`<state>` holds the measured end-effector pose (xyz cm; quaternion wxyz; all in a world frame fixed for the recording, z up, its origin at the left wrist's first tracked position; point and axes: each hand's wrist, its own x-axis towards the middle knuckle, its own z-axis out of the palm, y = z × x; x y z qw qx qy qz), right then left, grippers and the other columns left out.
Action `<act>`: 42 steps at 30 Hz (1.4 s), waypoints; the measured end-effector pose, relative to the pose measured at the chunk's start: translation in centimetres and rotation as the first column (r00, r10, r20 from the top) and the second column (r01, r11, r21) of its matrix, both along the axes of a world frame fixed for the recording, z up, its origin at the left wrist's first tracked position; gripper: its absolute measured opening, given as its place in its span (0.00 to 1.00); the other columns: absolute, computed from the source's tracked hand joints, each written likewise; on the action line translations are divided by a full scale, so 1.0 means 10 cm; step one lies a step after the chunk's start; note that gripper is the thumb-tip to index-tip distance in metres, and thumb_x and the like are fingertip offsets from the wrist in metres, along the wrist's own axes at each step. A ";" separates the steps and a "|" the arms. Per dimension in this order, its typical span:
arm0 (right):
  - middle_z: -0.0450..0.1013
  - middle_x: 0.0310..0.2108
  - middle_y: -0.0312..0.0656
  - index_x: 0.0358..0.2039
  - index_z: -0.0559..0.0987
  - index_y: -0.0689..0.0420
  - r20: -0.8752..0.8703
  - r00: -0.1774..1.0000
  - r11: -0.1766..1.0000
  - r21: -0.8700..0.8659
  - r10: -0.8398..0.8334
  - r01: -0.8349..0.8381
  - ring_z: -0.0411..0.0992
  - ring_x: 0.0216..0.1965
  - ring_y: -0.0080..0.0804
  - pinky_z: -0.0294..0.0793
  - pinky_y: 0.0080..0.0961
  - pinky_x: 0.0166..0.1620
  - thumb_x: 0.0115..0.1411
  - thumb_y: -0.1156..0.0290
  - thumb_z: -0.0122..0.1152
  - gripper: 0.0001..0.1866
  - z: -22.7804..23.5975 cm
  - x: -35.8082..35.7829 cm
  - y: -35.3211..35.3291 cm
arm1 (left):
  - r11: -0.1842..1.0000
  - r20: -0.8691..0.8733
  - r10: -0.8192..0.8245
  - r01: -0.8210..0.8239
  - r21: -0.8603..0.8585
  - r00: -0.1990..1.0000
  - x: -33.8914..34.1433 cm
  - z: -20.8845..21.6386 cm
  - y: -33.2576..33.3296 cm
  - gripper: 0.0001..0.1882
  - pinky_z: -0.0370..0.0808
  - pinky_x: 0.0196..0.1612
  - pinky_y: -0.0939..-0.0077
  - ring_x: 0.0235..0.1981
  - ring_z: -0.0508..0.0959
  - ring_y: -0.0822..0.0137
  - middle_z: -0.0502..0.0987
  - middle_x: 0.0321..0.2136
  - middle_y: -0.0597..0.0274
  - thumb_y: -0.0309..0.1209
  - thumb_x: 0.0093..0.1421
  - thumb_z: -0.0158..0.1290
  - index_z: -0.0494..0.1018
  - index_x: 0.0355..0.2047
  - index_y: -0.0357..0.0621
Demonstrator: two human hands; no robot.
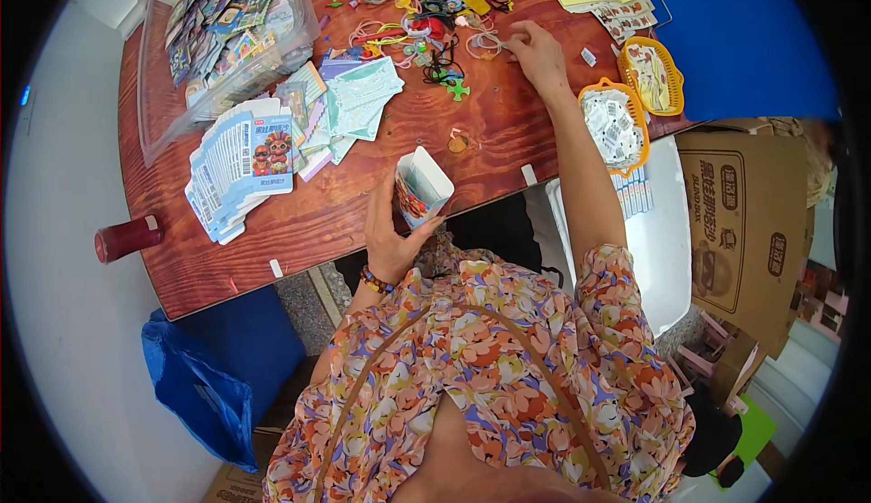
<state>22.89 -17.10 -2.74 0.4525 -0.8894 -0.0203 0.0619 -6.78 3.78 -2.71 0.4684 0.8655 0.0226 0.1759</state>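
Head view: left hand (392, 231) is wrapped around a small open-topped paper box (421, 186), holding it upright just over the near edge of the wooden table (363, 213). Right hand (537, 55) is stretched out to the pile of colourful charms (426, 27), fingertips pinching a pale cord loop (485, 44). Fanned stack of flat blue cartons (240, 167) sits off to the left.

Layout on the counter (363, 213): open small box (422, 187) in the left hand (390, 231) at the near edge; fanned flat cartons (240, 166) to its left; cylinder (127, 238) off the counter's left edge; clear tray (218, 40) behind the cartons; right hand (535, 54) at the cord pile (426, 27); two baskets (615, 122) to the right
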 end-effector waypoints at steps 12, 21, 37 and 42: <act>0.77 0.37 0.40 0.39 0.79 0.55 0.177 0.927 0.833 -0.516 0.330 -0.198 0.76 0.36 0.37 0.74 0.35 0.39 0.57 0.61 0.63 0.13 0.20 -0.85 0.45 | 1.000 0.007 0.019 -0.019 0.005 1.000 -0.02 0.03 -0.01 0.47 0.72 0.54 0.60 0.53 0.74 0.48 0.72 0.53 0.44 0.35 0.46 0.72 0.62 0.63 0.34; 0.76 0.30 0.34 0.32 0.82 0.58 -0.066 0.968 0.941 0.257 0.244 -0.219 0.73 0.34 0.24 0.72 0.22 0.41 0.60 0.73 0.62 0.04 0.34 -1.05 0.11 | 0.999 -0.027 0.020 -0.019 0.050 0.999 0.16 0.19 -0.01 0.45 0.72 0.52 0.59 0.51 0.73 0.47 0.71 0.51 0.46 0.37 0.46 0.71 0.63 0.62 0.37; 0.73 0.53 0.39 0.35 0.81 0.55 0.440 0.773 0.888 -0.278 0.457 -0.367 0.64 0.61 0.41 0.48 0.50 0.67 0.61 0.67 0.59 0.07 0.88 -1.69 0.12 | 0.989 0.054 -0.074 0.067 0.130 0.996 0.45 0.30 -0.33 0.45 0.72 0.53 0.58 0.52 0.73 0.46 0.70 0.52 0.44 0.34 0.47 0.70 0.62 0.63 0.36; 0.77 0.46 0.43 0.40 0.81 0.59 0.455 0.871 0.978 0.010 0.182 -0.210 0.74 0.50 0.36 0.70 0.30 0.55 0.61 0.73 0.60 0.08 0.96 -1.47 -0.48 | 0.996 -0.059 -0.037 0.042 0.082 0.998 0.37 0.29 -0.26 0.43 0.72 0.52 0.59 0.51 0.74 0.48 0.72 0.51 0.45 0.33 0.48 0.70 0.63 0.62 0.34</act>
